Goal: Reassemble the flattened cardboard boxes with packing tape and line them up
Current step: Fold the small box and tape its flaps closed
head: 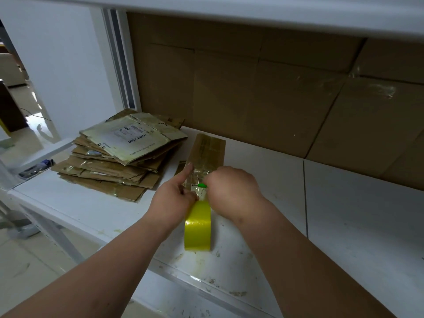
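Behind your table (344,226) a wall of large brown cardboard panels (263,88) fills the back, patched here and there with clear tape, and a white shelf edge (252,10) runs across above it. The table itself is white, scuffed and stained near its front edge, with a seam running front to back on its right part.

Toward the table's left edge sits your stack of flattened cardboard boxes (119,154), fanned unevenly, the top one carrying a white shipping label with a barcode. Just beyond the stack, at the far left edge, lies a small blue and white object (37,167), too blurred to identify.

Near the middle of the table, just right of the stack, stands the box you are working on (207,150), a narrow brown one with a taped face toward you. A strip of clear tape runs from it down toward the yellow-green tape roll (197,226), which stands on its edge close to the table's front edge, directly below your hands.

Your left hand (174,198) has its index finger stretched out, pressing on the tape at the box's lower left, while the other fingers are curled in at the top of the roll, apparently pinching the tape there. Your right hand (231,187) is closed in a fist around a small green-tipped tool (202,185), held against the tape strip; what the tool is cannot be told.
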Motion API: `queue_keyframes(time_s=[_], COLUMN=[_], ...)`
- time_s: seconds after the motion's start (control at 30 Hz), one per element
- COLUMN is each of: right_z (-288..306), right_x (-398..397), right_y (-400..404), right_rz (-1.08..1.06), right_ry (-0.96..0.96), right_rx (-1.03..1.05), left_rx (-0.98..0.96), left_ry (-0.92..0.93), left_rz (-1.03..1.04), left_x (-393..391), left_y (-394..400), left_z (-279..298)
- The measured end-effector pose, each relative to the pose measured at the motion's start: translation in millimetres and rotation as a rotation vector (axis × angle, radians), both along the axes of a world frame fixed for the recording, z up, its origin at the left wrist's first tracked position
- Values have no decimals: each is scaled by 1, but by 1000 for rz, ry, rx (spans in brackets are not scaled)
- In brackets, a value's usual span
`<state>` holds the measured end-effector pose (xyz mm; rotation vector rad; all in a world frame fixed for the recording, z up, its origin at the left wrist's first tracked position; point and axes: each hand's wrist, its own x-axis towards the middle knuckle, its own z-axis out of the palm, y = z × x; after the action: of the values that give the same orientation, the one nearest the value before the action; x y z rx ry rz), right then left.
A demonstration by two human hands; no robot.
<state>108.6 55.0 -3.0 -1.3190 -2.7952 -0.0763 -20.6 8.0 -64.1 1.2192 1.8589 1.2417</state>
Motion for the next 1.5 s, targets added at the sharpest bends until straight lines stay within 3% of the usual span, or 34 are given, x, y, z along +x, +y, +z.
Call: queue_keyframes(time_s=[0.23, 0.43, 0.57, 0.63, 0.77, 0.83, 0.93, 1.07, 1.4, 1.5], right_z=[-10, -49, -74, -71, -48, -37, -34, -46, -55, -58], right_x=[22, 62, 69, 65, 40, 24, 8, 2, -16, -18], right_y=[10, 26, 21, 18, 19, 25, 35, 40, 43, 43], right_rz=[-81, -235, -271, -281, -189, -115, -75, -116, -127, -125], right_ry=[-90, 22, -155, -75, 438, 467, 331, 336, 468, 481], right_rx=[-33, -168, -181, -63, 43, -35, -115, -76, -100, -137], left_rx=[-38, -49, -46, -42, -34, -20, 36, -16, -246, -232], left_ry=[-19, -59, -69, -62, -53, -110, -119, 24, 598, 751], left_rz=[14, 0, -8, -26, -34, -40, -6, 54, -186, -147], left_x=[-4, 4, 4, 4, 5, 3, -5, -29, -44, -47], left_y=[-3, -3, -4, -6, -7, -9, -15, -11, 26, 35], left_z=[2, 3, 4, 6, 8, 7, 13, 32, 46, 41])
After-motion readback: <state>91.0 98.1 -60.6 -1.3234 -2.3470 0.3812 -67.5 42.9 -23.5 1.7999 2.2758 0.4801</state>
